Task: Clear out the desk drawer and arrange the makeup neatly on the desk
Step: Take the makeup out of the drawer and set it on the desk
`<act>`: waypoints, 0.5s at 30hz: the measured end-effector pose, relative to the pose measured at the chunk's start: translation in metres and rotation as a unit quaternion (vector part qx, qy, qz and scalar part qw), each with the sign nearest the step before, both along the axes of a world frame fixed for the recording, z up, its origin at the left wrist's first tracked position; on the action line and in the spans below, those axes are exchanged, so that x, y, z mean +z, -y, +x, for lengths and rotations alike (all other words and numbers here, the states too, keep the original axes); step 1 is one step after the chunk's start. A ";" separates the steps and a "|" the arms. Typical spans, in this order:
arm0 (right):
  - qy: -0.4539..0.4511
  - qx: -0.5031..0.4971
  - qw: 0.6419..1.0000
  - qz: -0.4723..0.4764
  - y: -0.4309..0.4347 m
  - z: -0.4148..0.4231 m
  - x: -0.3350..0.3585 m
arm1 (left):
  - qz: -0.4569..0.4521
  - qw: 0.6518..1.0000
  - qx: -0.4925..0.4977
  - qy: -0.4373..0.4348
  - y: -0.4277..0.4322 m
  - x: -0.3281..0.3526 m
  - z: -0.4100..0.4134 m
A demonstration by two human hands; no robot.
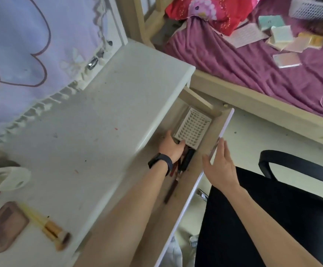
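Drawer [205, 151] open at frame centre. I see my left hand [171, 146] inside it, fingers curled on the white lash tray [190, 130]; right hand [221, 166] open, flat against the drawer front. Brush [48, 230] and compact [5, 226] on table [99, 116], lower left.

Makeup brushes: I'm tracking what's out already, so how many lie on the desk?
2, side by side near the desk's front left corner: brushes; others may sit beyond view.
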State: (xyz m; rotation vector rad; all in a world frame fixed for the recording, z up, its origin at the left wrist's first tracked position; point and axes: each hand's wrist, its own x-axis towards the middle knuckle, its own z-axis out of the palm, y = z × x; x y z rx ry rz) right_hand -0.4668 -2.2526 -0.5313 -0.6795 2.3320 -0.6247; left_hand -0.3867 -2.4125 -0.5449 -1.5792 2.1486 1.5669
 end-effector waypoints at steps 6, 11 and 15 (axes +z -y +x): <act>-0.024 -0.018 0.999 -0.013 0.007 0.011 -0.014 | 0.013 0.999 0.015 0.026 0.015 -0.015 -0.029; 0.028 -0.018 0.999 -0.023 0.003 0.005 -0.009 | 0.028 0.999 0.040 0.013 0.015 0.000 -0.030; 0.002 -0.118 0.991 -0.057 -0.002 -0.002 0.016 | 0.052 0.993 0.097 -0.044 0.002 0.039 -0.007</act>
